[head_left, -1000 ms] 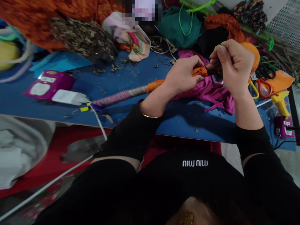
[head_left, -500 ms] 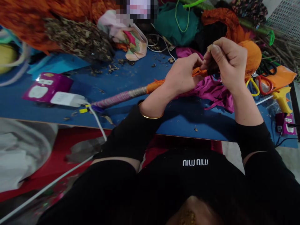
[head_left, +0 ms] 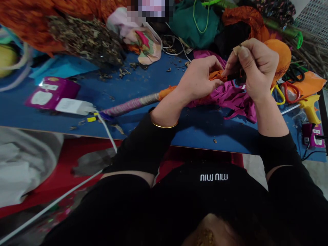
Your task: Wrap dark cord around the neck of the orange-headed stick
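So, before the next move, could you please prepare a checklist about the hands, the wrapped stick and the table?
1. Left hand closed around the orange wrap on the stick: ok.
2. Right hand has a secure pinch: cannot tell; what the fingertips hold is unclear.
3. Stick's left end free of the white cable: cannot tell; they lie very close.
4. Yellow gun-shaped tool apart from both hands: ok, at the table's right end.
5. Blue table free of scraps: not ok; dry bits lie about.
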A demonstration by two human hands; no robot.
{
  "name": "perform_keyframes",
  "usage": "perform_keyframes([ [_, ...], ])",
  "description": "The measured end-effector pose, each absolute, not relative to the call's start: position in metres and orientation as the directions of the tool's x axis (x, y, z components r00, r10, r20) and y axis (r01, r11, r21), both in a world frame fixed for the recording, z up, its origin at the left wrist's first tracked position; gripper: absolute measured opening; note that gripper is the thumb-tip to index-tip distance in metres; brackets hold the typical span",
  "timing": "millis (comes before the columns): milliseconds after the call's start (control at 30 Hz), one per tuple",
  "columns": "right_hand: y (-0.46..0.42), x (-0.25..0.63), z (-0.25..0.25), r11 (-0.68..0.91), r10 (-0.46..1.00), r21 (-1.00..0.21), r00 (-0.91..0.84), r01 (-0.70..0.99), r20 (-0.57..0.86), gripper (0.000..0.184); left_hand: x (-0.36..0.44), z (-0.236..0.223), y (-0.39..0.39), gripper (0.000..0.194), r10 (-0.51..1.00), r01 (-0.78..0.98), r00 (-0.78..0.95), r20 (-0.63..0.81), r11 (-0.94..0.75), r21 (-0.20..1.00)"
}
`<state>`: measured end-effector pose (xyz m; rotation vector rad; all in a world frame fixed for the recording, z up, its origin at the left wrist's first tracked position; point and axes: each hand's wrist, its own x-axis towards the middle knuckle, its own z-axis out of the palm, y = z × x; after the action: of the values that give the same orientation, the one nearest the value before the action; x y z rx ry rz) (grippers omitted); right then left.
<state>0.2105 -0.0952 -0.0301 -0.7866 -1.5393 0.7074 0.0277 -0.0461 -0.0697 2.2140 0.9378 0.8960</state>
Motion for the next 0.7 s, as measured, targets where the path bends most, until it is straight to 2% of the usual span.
perform_keyframes([
  [167,-0.091,0.207,-0.031,0.546,0.836,-0.826,-0.019,0.145,0.549,0.049,0.032,-0.058,-0.058,0.017,0.800,0.394,0.488,0.350,-0.559,0.730],
  [300,-0.091,0.203,-0.027,0.453,0.885,-0.872,0.021,0.187,0.464,0.034,0.034,-0.054,-0.063,0.013,0.801,0.520,0.494,0.338,-0.583,0.624],
  [433,-0.091,0.200,-0.023,0.341,0.928,-0.921,0.089,0.190,0.362,0.040,0.036,-0.056,-0.066,0.027,0.823,0.623,0.497,0.275,-0.559,0.547],
  [533,-0.089,0.196,-0.020,0.237,0.950,-0.964,0.176,0.124,0.257,0.045,0.037,-0.060,-0.069,0.034,0.831,0.647,0.492,0.262,-0.549,0.529],
  [700,-0.084,0.194,-0.016,0.184,0.948,-0.983,0.267,-0.013,0.174,0.046,0.041,-0.057,-0.080,0.048,0.833,0.684,0.499,0.241,-0.549,0.481],
])
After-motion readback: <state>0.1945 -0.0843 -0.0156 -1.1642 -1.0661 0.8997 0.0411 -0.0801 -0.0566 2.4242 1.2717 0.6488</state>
